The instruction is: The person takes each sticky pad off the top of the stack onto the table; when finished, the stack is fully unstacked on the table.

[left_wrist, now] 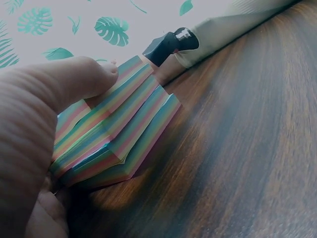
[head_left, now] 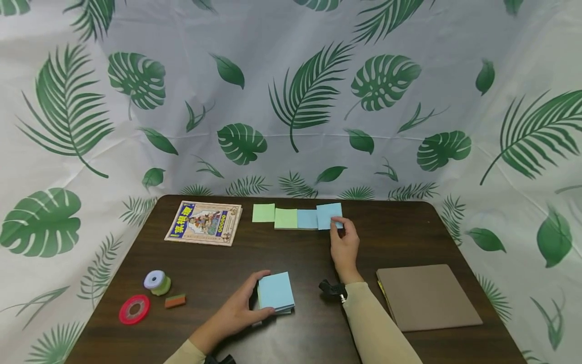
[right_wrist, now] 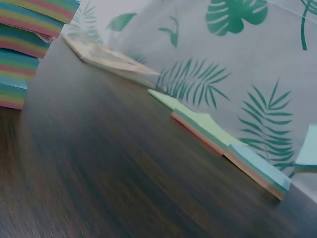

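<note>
My left hand (head_left: pixel 238 308) grips a stack of sticky note pads (head_left: pixel 276 290) with a light blue top, thumb and fingers on its sides. In the left wrist view, the stacked pads (left_wrist: pixel 119 124) show striped edges and sit unevenly. At the back, my right hand (head_left: pixel 345 247) pinches a light blue sticky note pad (head_left: pixel 329 213) by its near right corner. It is at the right end of a row, overlapping another blue pad (head_left: pixel 307 219) in the head view. Left of these lie a green pad (head_left: pixel 285 219) and a second green pad (head_left: pixel 263 213).
A comic-style booklet (head_left: pixel 203 223) lies at the back left. On the left are a roll of green tape (head_left: pixel 159 284), a red ring-shaped roll (head_left: pixel 134 309) and a small orange-and-green block (head_left: pixel 175 301). A brown folder (head_left: pixel 427 297) lies at the right. A leaf-patterned curtain (head_left: pixel 291 101) hangs behind the table.
</note>
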The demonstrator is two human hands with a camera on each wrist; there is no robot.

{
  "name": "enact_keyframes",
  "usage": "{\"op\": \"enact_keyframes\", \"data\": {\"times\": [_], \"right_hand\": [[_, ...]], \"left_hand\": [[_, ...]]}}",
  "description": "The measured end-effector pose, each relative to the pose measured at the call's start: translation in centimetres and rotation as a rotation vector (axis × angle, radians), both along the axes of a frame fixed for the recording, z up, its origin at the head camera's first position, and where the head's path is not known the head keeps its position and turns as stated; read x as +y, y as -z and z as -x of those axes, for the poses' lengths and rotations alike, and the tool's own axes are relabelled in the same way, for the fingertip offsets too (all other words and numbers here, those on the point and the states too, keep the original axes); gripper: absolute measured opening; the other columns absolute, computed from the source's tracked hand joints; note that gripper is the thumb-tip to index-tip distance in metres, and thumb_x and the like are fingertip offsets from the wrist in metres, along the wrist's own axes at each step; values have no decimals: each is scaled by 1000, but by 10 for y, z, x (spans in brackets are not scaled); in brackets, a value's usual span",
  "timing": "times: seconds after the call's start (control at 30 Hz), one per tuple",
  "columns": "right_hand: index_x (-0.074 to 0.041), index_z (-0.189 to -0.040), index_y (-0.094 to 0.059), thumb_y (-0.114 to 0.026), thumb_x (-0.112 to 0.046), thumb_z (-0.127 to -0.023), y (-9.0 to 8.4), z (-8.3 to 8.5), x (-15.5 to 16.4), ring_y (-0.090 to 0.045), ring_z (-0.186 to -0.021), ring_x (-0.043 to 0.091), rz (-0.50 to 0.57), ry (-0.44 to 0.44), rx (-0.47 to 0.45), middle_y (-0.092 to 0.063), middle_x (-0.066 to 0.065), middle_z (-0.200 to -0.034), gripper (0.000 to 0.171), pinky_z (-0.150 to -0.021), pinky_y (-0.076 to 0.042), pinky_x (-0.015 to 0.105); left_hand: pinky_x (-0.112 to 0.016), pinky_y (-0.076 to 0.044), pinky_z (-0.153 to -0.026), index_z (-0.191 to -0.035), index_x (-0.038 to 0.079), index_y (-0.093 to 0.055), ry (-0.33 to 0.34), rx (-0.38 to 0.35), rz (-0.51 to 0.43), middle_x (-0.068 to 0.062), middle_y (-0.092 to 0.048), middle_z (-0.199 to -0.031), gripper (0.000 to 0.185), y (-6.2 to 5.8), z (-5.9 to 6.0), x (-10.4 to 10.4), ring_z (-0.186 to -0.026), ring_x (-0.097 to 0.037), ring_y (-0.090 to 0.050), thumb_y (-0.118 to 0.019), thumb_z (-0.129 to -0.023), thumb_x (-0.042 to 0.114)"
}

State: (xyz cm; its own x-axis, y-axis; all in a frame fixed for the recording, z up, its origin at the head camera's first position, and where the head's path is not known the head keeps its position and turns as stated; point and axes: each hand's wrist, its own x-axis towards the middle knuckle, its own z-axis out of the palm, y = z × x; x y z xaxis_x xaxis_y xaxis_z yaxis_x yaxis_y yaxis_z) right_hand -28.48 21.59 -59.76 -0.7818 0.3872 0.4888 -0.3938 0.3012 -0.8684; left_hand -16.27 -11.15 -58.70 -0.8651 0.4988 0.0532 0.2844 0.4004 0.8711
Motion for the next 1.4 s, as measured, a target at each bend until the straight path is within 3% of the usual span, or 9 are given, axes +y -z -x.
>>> {"op": "enact_keyframes", "data": {"times": [0.27,0.33,0.43,0.57,0.8,1.03,1.4], "right_hand": [[-6,-138,-72,-62,-6,-109,0,-2,7,-64,-93,25,-121,95,-86,-68,18,-127,31,-79,-47,19],[-6,-142,-69,-61,-7,-109,1,-1,8,-65,-96,28,-151,106,-115,-68,19,-129,34,-82,-49,26],[-6,-147,-66,-62,-10,-109,1,-1,8,-63,-114,38,-215,117,-193,-66,22,-136,38,-98,-52,47],[-3,-152,-60,-66,-15,-106,3,1,8,-49,-138,50,-336,127,-321,-60,27,-148,48,-119,-33,66],[-3,-158,-54,-66,-24,-106,0,0,7,-40,-146,52,-470,131,-439,-51,31,-156,58,-119,-25,70],[3,-159,-48,-68,-29,-105,-2,1,4,-24,-159,53,-564,127,-527,-21,32,-176,66,-123,-22,73],[4,-162,-44,-67,-31,-105,-3,0,3,-24,-159,51,-588,106,-541,-22,30,-176,70,-125,-20,71]], "left_hand": [[-37,-46,-110,-165,18,-40,-3,-34,11,-7,-56,-153,90,2,0,0,-129,-22,-55,-87,-94,45],[-39,-45,-110,-165,19,-39,-2,-37,14,-6,-56,-154,90,2,0,0,-130,-23,-55,-86,-94,46],[-39,-46,-110,-166,19,-39,-1,-41,14,-6,-56,-154,90,2,0,0,-129,-23,-55,-86,-94,46],[-40,-46,-109,-166,18,-39,-4,-32,22,-6,-56,-153,90,1,0,0,-129,-22,-55,-86,-94,46],[-44,-46,-112,-166,19,-39,-6,-31,27,-6,-55,-156,90,1,0,0,-133,-24,-54,-86,-94,48],[-44,-45,-112,-166,19,-39,-7,-48,25,-7,-54,-156,91,1,-1,0,-133,-25,-54,-86,-93,48],[-45,-45,-113,-166,21,-38,1,-54,24,-6,-53,-158,91,2,0,-1,-135,-24,-53,-86,-94,50]]}}
